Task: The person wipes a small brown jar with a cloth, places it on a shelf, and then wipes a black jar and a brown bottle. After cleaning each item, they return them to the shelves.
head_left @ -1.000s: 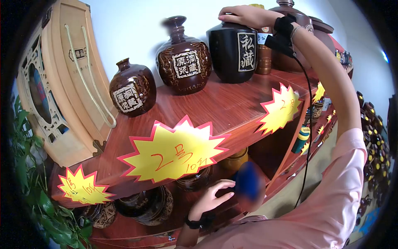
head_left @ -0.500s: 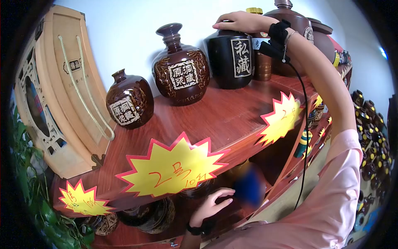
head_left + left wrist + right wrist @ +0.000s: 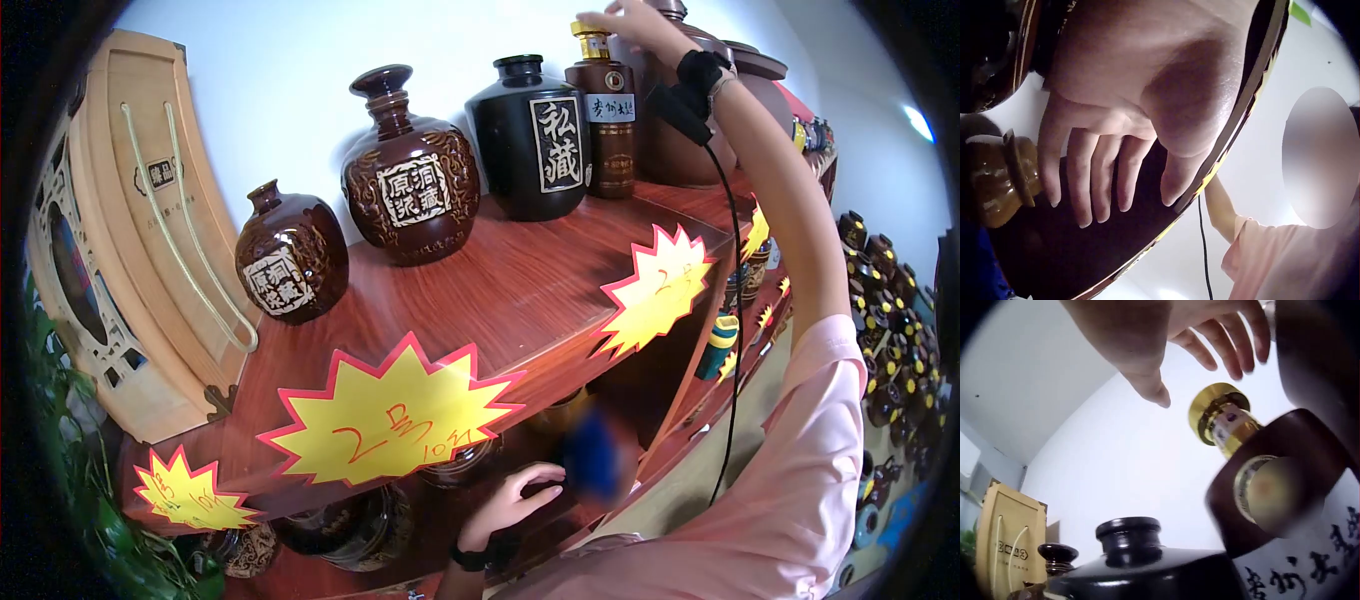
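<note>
My right hand (image 3: 645, 28) is raised by the gold cap of a slim brown bottle (image 3: 612, 150). In the right wrist view the fingers of this hand (image 3: 1191, 337) hang relaxed above the gold cap (image 3: 1219, 406), with a gap between them. Left of that bottle stands a round black jar (image 3: 510, 150), its mouth uncovered by any hand. My left hand (image 3: 508, 503) is below the shelf edge, fingers loosely extended, holding nothing. The left wrist view shows this hand (image 3: 1141, 94) palm on, near an amber glazed jar (image 3: 994, 178).
Two brown glazed jars (image 3: 412, 190) (image 3: 290, 255) and a wooden box (image 3: 150, 200) stand on the red-brown shelf (image 3: 480, 290). Starburst price cards (image 3: 390, 415) line its front edge. Large brown urns (image 3: 680, 130) stand at right; a black cable (image 3: 737, 300) hangs beside the right arm.
My right hand has lifted off the black jar's top and moved right to above the slim brown bottle. The left hand keeps nearly the same place and pose.
</note>
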{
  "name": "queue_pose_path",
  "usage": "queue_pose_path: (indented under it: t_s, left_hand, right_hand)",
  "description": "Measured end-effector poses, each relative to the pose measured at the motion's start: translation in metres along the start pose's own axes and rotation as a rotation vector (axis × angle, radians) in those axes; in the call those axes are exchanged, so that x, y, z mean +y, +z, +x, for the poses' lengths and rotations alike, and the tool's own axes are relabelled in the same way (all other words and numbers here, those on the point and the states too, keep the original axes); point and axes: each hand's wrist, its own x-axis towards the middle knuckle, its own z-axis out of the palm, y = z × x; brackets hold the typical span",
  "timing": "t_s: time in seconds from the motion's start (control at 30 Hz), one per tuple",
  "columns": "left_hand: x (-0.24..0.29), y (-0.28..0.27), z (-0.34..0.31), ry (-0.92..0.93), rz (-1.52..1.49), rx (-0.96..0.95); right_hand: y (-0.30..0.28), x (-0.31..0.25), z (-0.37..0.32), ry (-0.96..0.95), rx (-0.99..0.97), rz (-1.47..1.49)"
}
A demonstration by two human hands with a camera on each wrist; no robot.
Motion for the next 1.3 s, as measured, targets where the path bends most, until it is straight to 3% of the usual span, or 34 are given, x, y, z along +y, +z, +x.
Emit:
queue_pose_path:
  t_s: [0.03, 0.13, 0.17, 0.27, 0.5, 0.73, 0.77, 1.1, 1.13, 1.2, 1.23, 1.27, 1.3]
  left_hand:
    - [-0.002, 0.001, 0.000, -0.005, 0.004, -0.013]
    - [-0.003, 0.006, -0.001, 0.001, -0.008, -0.025]
    - [-0.003, 0.007, -0.001, 0.003, -0.017, -0.023]
    - [-0.003, 0.011, -0.002, 0.005, -0.033, -0.021]
    - [0.000, 0.016, -0.009, -0.031, -0.031, -0.034]
    - [-0.005, 0.021, -0.018, -0.023, -0.066, -0.028]
    - [-0.005, 0.022, -0.019, -0.024, -0.068, -0.031]
    - [-0.005, 0.034, -0.012, -0.015, -0.081, -0.123]
    - [-0.008, 0.036, -0.011, -0.020, -0.090, -0.133]
    - [-0.011, 0.040, -0.008, -0.027, -0.080, -0.158]
    - [-0.008, 0.042, -0.005, -0.034, -0.078, -0.169]
    - [-0.004, 0.047, 0.002, -0.032, -0.112, -0.201]
    - [-0.005, 0.050, 0.007, -0.045, -0.154, -0.230]
  right_hand:
    - [0.004, 0.001, 0.006, 0.103, -0.241, 0.045]
    - [0.014, 0.002, -0.012, 0.003, -0.233, 0.310]
    - [0.014, -0.004, -0.016, 0.051, -0.255, 0.362]
    - [0.028, 0.009, -0.004, -0.012, -0.275, 0.357]
    - [0.038, 0.008, -0.015, -0.059, 0.047, 0.311]
    - [0.030, 0.011, -0.019, -0.115, 0.113, 0.278]
    - [0.024, 0.009, -0.023, -0.066, 0.059, 0.175]
    - [-0.042, -0.038, -0.090, 0.144, 0.258, 0.575]
    - [-0.065, -0.059, -0.114, 0.231, 0.176, 0.633]
    - [-0.073, -0.037, -0.099, 0.128, 0.294, 0.604]
    - [-0.079, -0.037, -0.103, 0.049, 0.443, 0.613]
    - [-0.102, -0.034, -0.115, -0.139, 0.468, 0.555]
    - [-0.119, -0.049, -0.141, -0.138, 0.433, 0.477]
